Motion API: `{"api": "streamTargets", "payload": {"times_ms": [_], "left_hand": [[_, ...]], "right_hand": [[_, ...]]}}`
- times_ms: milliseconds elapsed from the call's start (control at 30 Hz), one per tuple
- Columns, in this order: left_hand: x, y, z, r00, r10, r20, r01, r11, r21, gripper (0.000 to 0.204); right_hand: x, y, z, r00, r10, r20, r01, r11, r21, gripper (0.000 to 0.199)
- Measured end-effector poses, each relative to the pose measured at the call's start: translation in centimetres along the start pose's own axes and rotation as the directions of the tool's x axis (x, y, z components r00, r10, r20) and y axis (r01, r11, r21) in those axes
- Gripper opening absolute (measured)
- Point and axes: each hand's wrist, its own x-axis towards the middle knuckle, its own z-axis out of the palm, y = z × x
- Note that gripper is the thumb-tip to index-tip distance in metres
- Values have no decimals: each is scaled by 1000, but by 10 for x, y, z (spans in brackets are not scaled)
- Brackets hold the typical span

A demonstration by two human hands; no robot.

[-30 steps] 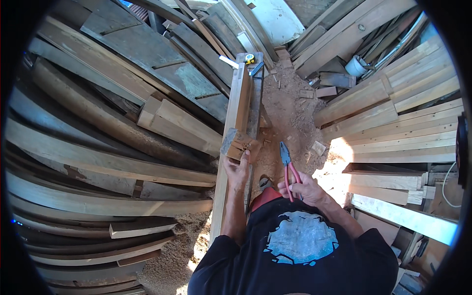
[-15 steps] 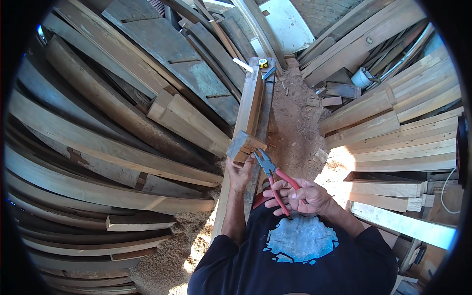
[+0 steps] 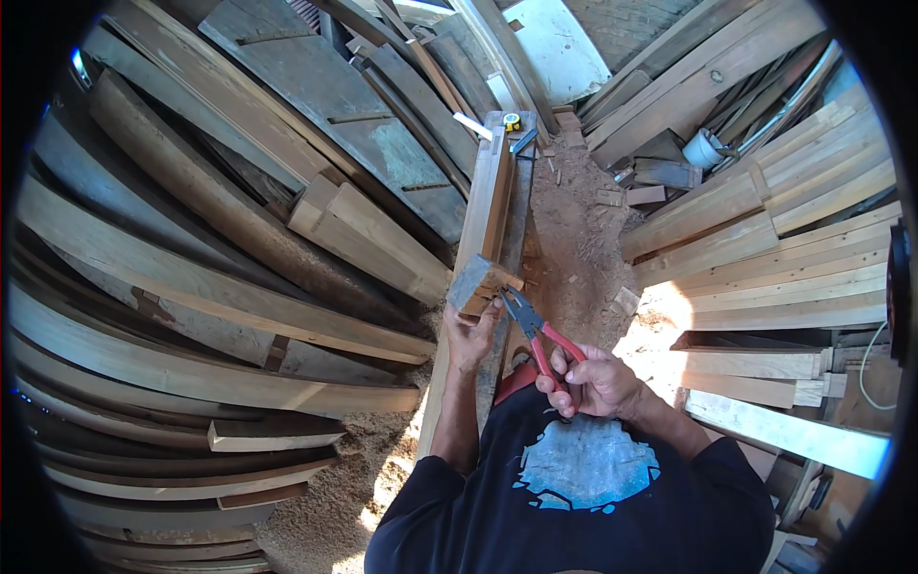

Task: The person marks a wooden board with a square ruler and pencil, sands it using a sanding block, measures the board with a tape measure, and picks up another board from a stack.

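Note:
My left hand (image 3: 470, 333) grips a short wooden block (image 3: 481, 283) from below, tilting it above the long timber on the bench. Red-handled pliers (image 3: 529, 323) are in my right hand (image 3: 595, 381), its fingers wrapped round both handles. The jaws of the pliers meet the near right side of the block, close to my left thumb. Whatever the jaws bite on there is too small to make out. Beneath and beyond the block, a long squared timber (image 3: 484, 206) lies along the narrow bench.
A yellow tape measure (image 3: 512, 122) and a blue-handled tool (image 3: 523, 143) lie at the bench's far end. Curved planks (image 3: 229, 258) are stacked at left, straight boards (image 3: 784, 277) at right. A white bucket (image 3: 703, 151) stands among offcuts. Sawdust (image 3: 574, 230) covers the floor.
My right hand has closed round the pliers; its fingers were spread and the handles wider apart before. The jaws have come together at the block, which has barely shifted.

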Motion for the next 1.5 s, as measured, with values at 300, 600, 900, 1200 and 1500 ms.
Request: {"api": "streamTargets", "payload": {"times_ms": [300, 600, 900, 1200, 1500], "left_hand": [[4, 2, 2, 999, 12, 43, -11, 1000, -26, 37], [3, -6, 6, 997, -64, 35, 65, 998, -15, 40], [2, -1, 11, 997, 42, -61, -41, 999, 17, 30], [-2, -1, 12, 996, 76, -50, -73, 996, 60, 31], [-4, 9, 7, 999, 45, 1, -44, 996, 83, 35]], "right_hand": [[-8, -9, 5, 975, -112, -191, 20, 904, -427, 17], [-11, -20, 9, 963, -135, -232, -44, 773, -632, 23], [-12, -15, 3, 997, -3, 82, 5, 1000, -25, 38], [-12, -6, -2, 991, -18, 130, 15, 1000, 24, 34], [-14, 4, 3, 1000, -3, 28, 1, 998, 60, 17]]}}
